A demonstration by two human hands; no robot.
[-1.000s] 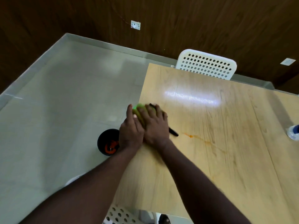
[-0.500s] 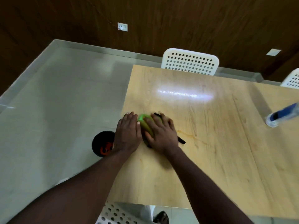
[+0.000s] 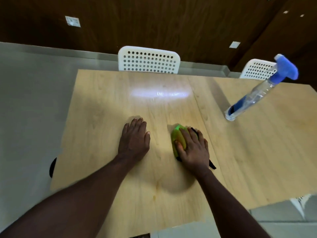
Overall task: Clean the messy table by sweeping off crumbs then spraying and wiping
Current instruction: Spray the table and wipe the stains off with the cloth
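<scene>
A white perforated chair (image 3: 148,61) is standing at the far centre, a second white perforated chair (image 3: 257,70) showing in part at the far right. Behind them a dark wood-panelled wall (image 3: 154,23) is carrying a white wall plate (image 3: 72,21) at far left and a smaller white plate (image 3: 234,44) at right. A black round object (image 3: 52,167) is peeking out on the pale grey floor (image 3: 30,109) at near left.

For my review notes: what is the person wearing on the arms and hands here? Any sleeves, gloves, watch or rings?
Nothing worn shows. The left forearm and the right forearm are bare down to the picture's lower edge, with no sleeve or cuff in view. The left hand and the right hand have no gloves, and no watch, bracelet or ring shows on the wrists or fingers.
</scene>
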